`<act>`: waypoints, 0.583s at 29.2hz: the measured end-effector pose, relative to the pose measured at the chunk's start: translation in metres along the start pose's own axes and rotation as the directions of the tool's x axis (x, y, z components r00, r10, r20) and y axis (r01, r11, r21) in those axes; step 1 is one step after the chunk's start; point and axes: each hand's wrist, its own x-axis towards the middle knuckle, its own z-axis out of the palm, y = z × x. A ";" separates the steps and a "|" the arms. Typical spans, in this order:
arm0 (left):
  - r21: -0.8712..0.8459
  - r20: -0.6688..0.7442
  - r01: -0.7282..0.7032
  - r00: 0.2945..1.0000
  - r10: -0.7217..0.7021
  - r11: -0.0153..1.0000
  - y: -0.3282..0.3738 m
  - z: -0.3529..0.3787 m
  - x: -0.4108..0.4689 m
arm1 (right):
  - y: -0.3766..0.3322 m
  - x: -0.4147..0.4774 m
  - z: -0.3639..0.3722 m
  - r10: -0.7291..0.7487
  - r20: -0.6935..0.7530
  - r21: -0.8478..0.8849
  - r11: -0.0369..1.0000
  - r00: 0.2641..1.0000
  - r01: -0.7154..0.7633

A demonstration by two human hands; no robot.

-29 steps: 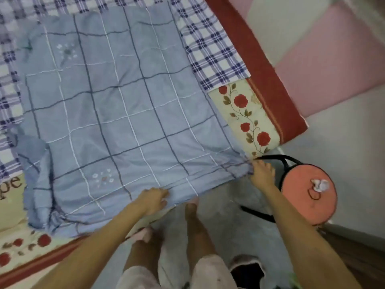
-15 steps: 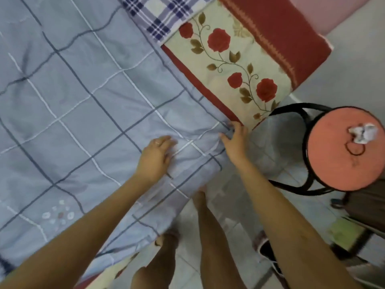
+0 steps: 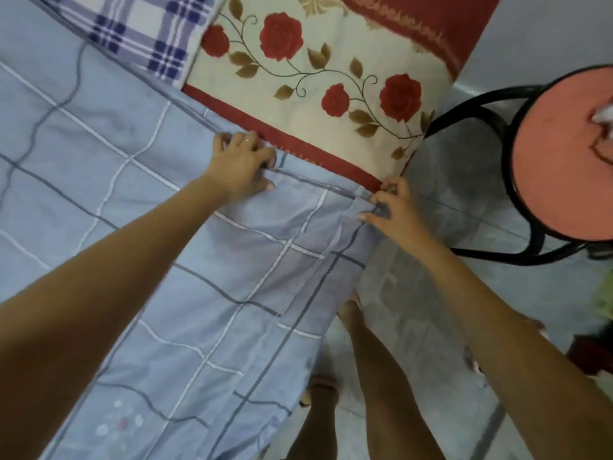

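Observation:
A light blue sheet [image 3: 139,200] with grey and white grid lines covers the bed and hangs over its near side. My left hand [image 3: 242,164] lies on the sheet's edge near the red band of the mattress, fingers curled into the fabric. My right hand [image 3: 391,207] pinches the sheet's corner at the corner of the mattress [image 3: 331,71], which is cream with red roses and a red border.
A blue-and-white plaid cloth [image 3: 139,31] lies under the sheet at the top. A round pink stool [image 3: 560,161] with a black metal frame stands right of the bed corner on the grey tiled floor [image 3: 441,293]. My bare legs are below.
Both hands have carried the sheet's edge up and to the right, onto the mattress corner. The view has closed in on that corner and the stool.

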 end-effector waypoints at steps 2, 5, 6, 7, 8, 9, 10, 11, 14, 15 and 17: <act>0.068 0.069 -0.051 0.997 0.046 0.996 -0.001 -0.001 0.003 | 0.000 0.000 -0.001 0.047 0.003 0.116 0.992 0.999 -0.047; 0.033 0.020 -0.078 0.997 0.077 0.996 -0.005 0.000 0.000 | 0.000 0.001 -0.005 0.059 0.001 0.222 0.973 0.998 -0.058; -0.029 -0.047 -0.080 0.996 0.078 0.996 -0.005 0.001 -0.003 | 0.001 0.000 -0.009 0.056 0.015 0.224 0.973 0.998 -0.058; -0.076 -0.099 -0.094 0.991 0.087 0.993 -0.006 -0.002 -0.001 | 0.002 -0.001 -0.009 0.067 0.023 0.244 0.967 0.997 -0.070; -0.122 -0.156 -0.101 0.984 0.081 0.987 -0.006 -0.007 -0.001 | 0.003 -0.001 -0.010 0.069 0.025 0.252 0.965 0.997 -0.073; -0.149 -0.189 -0.108 0.979 0.079 0.983 -0.007 -0.012 0.001 | 0.004 -0.001 -0.008 0.074 0.010 0.266 0.961 0.997 -0.074; -0.148 -0.213 -0.115 0.974 0.082 0.982 -0.009 -0.016 0.004 | 0.003 -0.001 -0.007 0.074 -0.018 0.276 0.959 0.997 -0.066; -0.134 -0.214 -0.113 0.973 0.083 0.984 -0.010 -0.017 0.009 | 0.004 0.001 -0.005 0.076 -0.047 0.286 0.956 0.996 -0.059; -0.150 -0.178 -0.008 0.984 -0.020 0.989 -0.012 -0.010 0.020 | 0.004 0.002 0.002 0.089 -0.130 0.295 0.954 0.988 -0.047; -0.185 -0.138 0.049 0.988 -0.075 0.981 -0.012 -0.006 0.023 | 0.006 0.002 0.006 0.117 -0.143 0.312 0.948 0.983 -0.067; -0.188 -0.056 0.106 0.991 -0.118 0.977 -0.012 -0.006 0.027 | 0.010 0.000 0.012 0.164 -0.144 0.334 0.936 0.976 -0.108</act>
